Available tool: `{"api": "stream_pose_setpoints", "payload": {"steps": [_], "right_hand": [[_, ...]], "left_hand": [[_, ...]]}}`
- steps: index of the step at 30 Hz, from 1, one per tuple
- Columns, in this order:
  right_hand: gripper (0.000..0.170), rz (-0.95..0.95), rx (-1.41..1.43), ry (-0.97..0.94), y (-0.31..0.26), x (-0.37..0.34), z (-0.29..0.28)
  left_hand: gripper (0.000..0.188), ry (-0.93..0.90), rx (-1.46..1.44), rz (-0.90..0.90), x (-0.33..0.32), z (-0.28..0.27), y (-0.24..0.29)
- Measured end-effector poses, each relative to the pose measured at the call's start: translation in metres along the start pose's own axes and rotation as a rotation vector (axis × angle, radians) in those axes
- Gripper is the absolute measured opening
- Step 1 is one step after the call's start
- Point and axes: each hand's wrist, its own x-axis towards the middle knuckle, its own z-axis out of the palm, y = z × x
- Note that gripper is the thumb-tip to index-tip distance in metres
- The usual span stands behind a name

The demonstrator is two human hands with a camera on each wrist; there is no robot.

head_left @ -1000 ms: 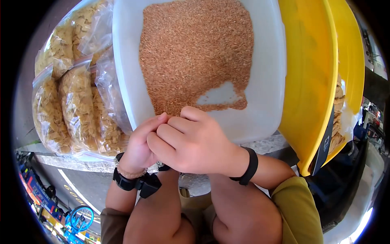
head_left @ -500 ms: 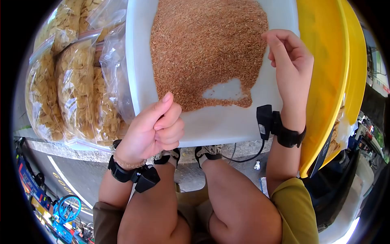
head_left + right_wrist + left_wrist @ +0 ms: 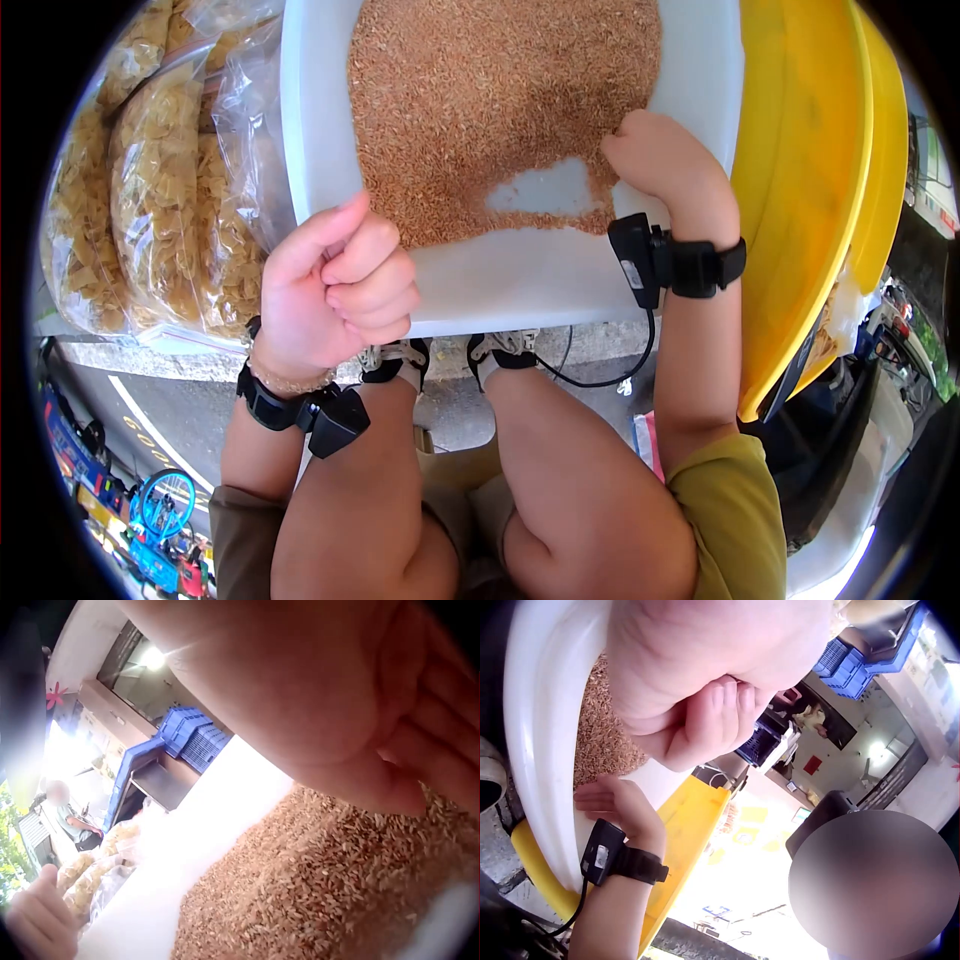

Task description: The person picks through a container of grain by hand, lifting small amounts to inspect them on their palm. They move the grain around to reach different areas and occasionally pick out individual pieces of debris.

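Note:
Reddish-brown grains (image 3: 500,90) lie spread in a white tub (image 3: 520,285), with a bare patch near its front edge. My left hand (image 3: 335,280) is held over the tub's front left corner, fingers curled into the palm, thumb up; no object shows in it. At the right side of the grains is my right hand (image 3: 675,165), bent down at the wrist. Its fingers look fairly straight and side by side in the left wrist view (image 3: 622,806). In the right wrist view the palm (image 3: 322,690) is just above the grains (image 3: 315,885); whether the fingertips touch them is unclear.
Clear bags of yellowish pieces (image 3: 165,200) stand left of the tub, a yellow container (image 3: 800,200) right of it. My knees and shoes (image 3: 505,355) are below the front edge. Blue crates (image 3: 844,667) and a person (image 3: 874,885) appear beyond.
The hands, together at first, came apart. My right hand moved right, then turned down and inward over the grains. My left hand shifted left with its fingers curled. The head view shifted slightly.

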Motion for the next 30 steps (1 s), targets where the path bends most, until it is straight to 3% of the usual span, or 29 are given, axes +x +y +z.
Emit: {"api": "stream_pose_setpoints", "payload": {"steps": [2, 4, 6, 11, 15, 18, 23, 25, 27, 30], "right_hand": [[0.032, 0.484, 0.271, -0.539, -0.008, 0.022, -0.007], [0.029, 0.503, 0.332, -0.523, 0.000, 0.023, 0.012], [0.027, 0.478, 0.265, -0.759, 0.001, 0.030, 0.017], [0.025, 0.616, 0.368, -0.971, -0.004, 0.036, 0.025], [0.030, 0.601, 0.546, -1.150, -0.003, 0.040, 0.033], [0.039, 0.539, 0.732, -1.180, -0.015, 0.045, 0.035], [0.037, 0.307, 0.846, -1.166, -0.044, 0.050, 0.032], [0.032, 0.184, 1.110, -0.855, -0.049, 0.046, 0.031], [0.030, 0.200, 1.072, -0.766, -0.045, 0.051, 0.023], [0.027, 0.235, 0.897, -0.635, -0.051, 0.057, 0.003]], "left_hand": [[0.048, 0.002, 0.002, -0.011, 0.000, -0.001, 0.000], [0.048, -0.052, 0.009, -0.023, 0.002, -0.003, 0.000], [0.047, -0.060, -0.007, -0.004, 0.001, -0.004, -0.002], [0.045, -0.092, -0.005, 0.096, -0.006, -0.003, 0.005], [0.041, -0.065, 0.043, 0.317, -0.023, 0.000, 0.034], [0.040, -0.063, 0.014, 0.399, -0.029, -0.003, 0.045], [0.039, 0.015, 0.076, 0.289, -0.027, -0.005, 0.043], [0.039, 0.031, 0.112, 0.274, -0.027, -0.003, 0.041], [0.039, 0.130, 0.130, 0.314, -0.025, 0.001, 0.039], [0.037, 0.142, 0.152, 0.321, -0.026, 0.001, 0.040]]}}
